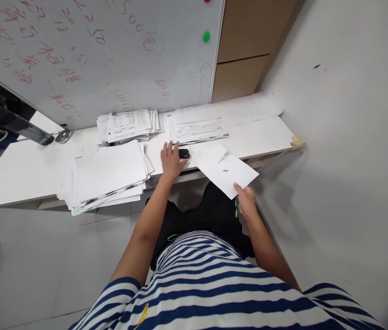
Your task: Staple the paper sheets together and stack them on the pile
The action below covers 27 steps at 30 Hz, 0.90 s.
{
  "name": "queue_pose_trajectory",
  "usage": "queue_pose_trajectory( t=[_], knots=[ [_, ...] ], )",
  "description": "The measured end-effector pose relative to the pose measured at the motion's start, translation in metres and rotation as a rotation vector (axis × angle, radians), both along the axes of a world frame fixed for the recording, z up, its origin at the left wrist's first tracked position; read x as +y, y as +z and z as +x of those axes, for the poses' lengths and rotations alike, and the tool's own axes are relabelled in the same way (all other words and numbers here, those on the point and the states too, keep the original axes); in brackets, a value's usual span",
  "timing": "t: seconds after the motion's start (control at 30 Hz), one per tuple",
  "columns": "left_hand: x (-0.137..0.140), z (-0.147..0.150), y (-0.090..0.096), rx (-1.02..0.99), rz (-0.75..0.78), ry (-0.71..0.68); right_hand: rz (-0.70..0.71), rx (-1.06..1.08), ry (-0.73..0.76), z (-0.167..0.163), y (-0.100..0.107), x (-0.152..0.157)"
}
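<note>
My left hand (170, 161) is at the desk's front edge with its fingers spread and the thumb apart. Between thumb and fingers lies a small black stapler (184, 154); part of it is hidden behind the hand, and I cannot tell whether they touch. My right hand (246, 200) pinches the near corner of a white sheet of paper (237, 175), thumb on top. That sheet is tilted over the desk's edge and carries faint dark marks.
A large uneven paper stack (111, 167) overhangs the desk (18, 169) at left. Two more piles, printed sheets (128, 124) and papers (197, 130), lie against the whiteboard (118, 59). A dark bottle (11, 121) lies near a computer mouse (63, 136). A wall (345, 151) bounds the right.
</note>
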<state>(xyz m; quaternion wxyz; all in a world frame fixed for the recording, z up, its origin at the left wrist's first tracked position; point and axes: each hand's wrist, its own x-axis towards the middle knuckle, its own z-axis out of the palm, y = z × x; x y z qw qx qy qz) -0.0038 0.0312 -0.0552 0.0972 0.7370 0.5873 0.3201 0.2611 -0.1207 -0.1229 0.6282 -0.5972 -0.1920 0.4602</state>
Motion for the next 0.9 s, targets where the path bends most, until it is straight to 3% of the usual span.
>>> queue_pose_trajectory(
  t=[0.1, 0.23, 0.7, 0.9],
  knots=[
    [0.023, -0.023, -0.006, 0.118, -0.076, -0.041, -0.006, 0.026, 0.090, 0.005, 0.008, 0.006],
    [0.034, -0.033, -0.014, 0.092, -0.080, -0.100, -0.029, 0.111, 0.165, 0.008, 0.014, 0.016],
    [0.021, -0.037, -0.007, 0.103, -0.138, -0.180, -0.116, 0.131, 0.401, -0.002, 0.022, 0.040],
    [0.019, -0.041, 0.009, 0.144, -0.282, -0.210, -0.079, -0.086, 0.451, -0.008, 0.013, 0.056]
  ],
)
